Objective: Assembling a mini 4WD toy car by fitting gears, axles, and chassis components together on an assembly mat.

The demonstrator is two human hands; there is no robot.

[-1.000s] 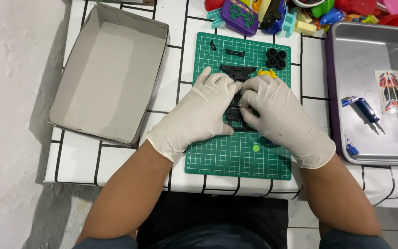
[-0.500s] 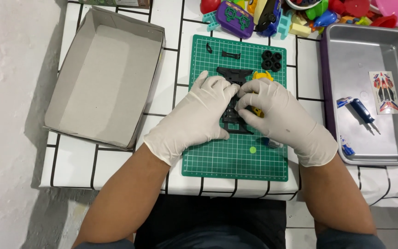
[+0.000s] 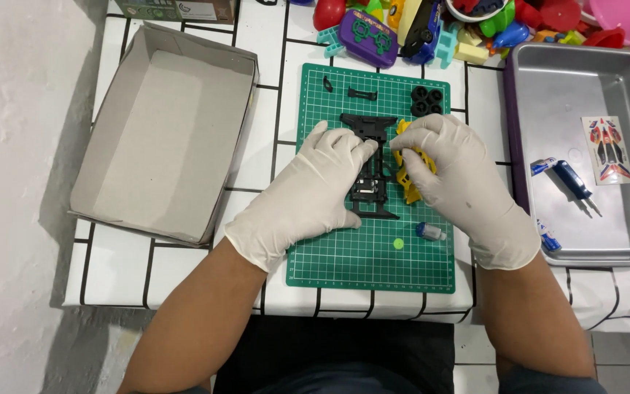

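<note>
Hands point(image 3: 388, 182) amid tires point(image 3: 429, 101), motor point(image 3: 429, 232)

A white table point(image 3: 257, 73) with a grid of thin black lines fills most of the view. A rough whitewashed wall point(image 3: 16, 146) runs just beside its left edge. Grey floor point(image 3: 621, 357) shows below its near edge, at bottom right. Light is even and soft.

Black chassis point(image 3: 368, 164), green gridded mat point(image 3: 373, 255)
</note>
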